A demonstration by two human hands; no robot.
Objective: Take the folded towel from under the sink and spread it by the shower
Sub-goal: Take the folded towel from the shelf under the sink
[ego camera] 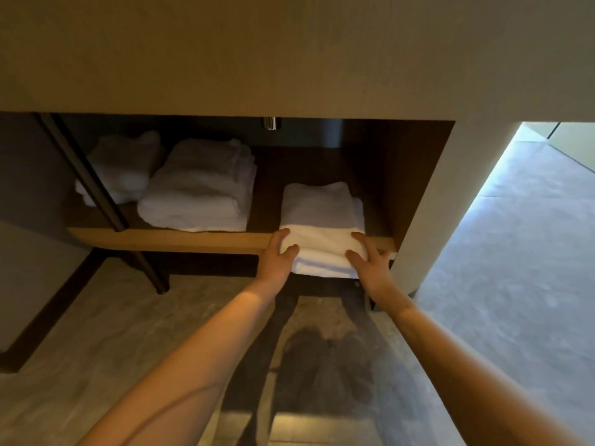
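Both hands, left hand (277, 256) and right hand (370, 260), clasp the folded towel (322, 220) overhanging the shelf (167, 239); uneven pull risks unfolding.

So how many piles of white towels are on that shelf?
3: one far left behind the dark post, a thick stack mid-shelf, one at right gripped by both hands. Individual towels per pile can't be told.

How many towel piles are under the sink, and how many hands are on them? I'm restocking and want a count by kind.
Folded white towel piles on the shelf: 3, namely the gripped towel, middle pile, far-left pile
Hands: 2, left hand and right hand
Total: 5
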